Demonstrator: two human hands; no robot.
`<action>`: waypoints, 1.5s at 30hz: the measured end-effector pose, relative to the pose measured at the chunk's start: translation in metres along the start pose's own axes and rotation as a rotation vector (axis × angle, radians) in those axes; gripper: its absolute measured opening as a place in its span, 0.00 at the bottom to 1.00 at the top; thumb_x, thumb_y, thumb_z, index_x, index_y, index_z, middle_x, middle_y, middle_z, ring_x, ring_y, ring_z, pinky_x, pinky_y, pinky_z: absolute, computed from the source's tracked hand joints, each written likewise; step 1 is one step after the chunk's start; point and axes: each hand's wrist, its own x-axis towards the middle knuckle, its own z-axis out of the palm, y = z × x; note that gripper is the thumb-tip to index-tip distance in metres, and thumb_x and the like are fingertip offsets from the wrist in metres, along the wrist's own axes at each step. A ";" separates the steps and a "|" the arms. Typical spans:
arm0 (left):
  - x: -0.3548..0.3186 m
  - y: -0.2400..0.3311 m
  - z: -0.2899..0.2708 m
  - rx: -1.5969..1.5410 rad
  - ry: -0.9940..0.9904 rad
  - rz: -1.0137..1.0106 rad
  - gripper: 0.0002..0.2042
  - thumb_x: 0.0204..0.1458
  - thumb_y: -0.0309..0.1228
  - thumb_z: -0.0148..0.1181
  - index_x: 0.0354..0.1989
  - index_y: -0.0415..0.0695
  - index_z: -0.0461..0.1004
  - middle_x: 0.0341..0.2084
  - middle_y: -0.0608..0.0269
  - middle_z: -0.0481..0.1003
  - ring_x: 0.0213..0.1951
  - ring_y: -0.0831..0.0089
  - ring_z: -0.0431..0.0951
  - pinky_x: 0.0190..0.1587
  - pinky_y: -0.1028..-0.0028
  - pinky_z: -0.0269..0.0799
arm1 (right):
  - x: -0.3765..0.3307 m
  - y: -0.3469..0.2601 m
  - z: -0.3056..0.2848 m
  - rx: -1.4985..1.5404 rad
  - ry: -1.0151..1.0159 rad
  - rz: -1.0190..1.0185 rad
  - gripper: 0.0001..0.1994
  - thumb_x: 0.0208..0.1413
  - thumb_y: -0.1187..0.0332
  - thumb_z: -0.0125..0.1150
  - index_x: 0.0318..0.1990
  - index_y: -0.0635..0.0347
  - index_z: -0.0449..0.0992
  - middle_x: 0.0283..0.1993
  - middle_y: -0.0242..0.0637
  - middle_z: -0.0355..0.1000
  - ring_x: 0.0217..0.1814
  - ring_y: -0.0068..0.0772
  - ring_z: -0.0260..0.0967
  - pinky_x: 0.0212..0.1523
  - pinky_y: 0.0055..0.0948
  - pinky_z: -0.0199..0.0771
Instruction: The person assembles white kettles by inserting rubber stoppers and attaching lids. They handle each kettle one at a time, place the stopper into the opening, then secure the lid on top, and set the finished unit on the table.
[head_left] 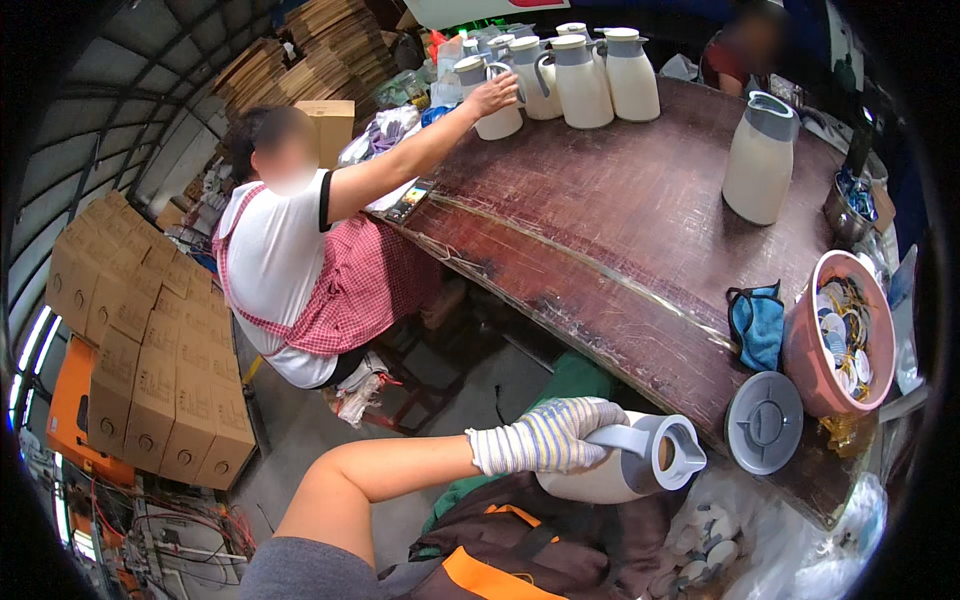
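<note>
While left hand (560, 437) in striped glove (500, 450) grips grey handle (622, 437), cream jug (585, 487) lies beside table (600, 220), long axis crosswise, mouth (681, 453) rightward, toward grey disc (765, 423); right hand out of view, state untold.

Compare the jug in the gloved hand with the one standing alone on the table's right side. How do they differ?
Pose: the held jug is tipped on its side, mouth toward the right; the standing jug is upright.
Contact: the left hand grips the held jug at its handle; no hand touches the standing jug.
Place: the held jug is off the table, by its near edge; the standing jug rests on it.
Shared: cream body, grey collar.
</note>
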 end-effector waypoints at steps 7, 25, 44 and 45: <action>0.001 -0.005 -0.002 -0.005 0.017 0.132 0.17 0.45 0.32 0.62 0.45 0.42 0.75 0.29 0.59 0.76 0.34 0.70 0.77 0.39 0.73 0.71 | -0.106 -0.039 -0.094 0.250 -0.063 0.014 0.40 0.50 0.55 0.65 0.66 0.67 0.55 0.68 0.54 0.55 0.70 0.49 0.53 0.67 0.40 0.55; -0.028 -0.031 0.008 0.141 -0.173 0.336 0.19 0.52 0.45 0.60 0.47 0.47 0.74 0.34 0.51 0.77 0.37 0.52 0.78 0.38 0.62 0.72 | -0.302 -0.207 -0.276 0.423 0.418 -1.208 0.35 0.40 0.61 0.64 0.58 0.65 0.62 0.60 0.53 0.59 0.64 0.53 0.57 0.65 0.42 0.53; 0.034 -0.073 -0.008 -0.194 0.210 0.285 0.15 0.49 0.30 0.64 0.46 0.44 0.73 0.31 0.56 0.76 0.33 0.66 0.76 0.40 0.70 0.73 | -0.328 -0.247 -0.270 0.176 0.788 -1.914 0.30 0.28 0.54 0.70 0.45 0.53 0.74 0.47 0.48 0.68 0.44 0.51 0.68 0.43 0.44 0.71; 0.042 -0.076 0.003 -0.273 0.287 0.325 0.13 0.49 0.29 0.64 0.44 0.44 0.74 0.30 0.57 0.77 0.33 0.70 0.76 0.40 0.71 0.73 | -0.335 -0.253 -0.275 0.115 0.793 -1.992 0.29 0.28 0.54 0.70 0.43 0.51 0.75 0.46 0.45 0.69 0.43 0.49 0.69 0.42 0.43 0.72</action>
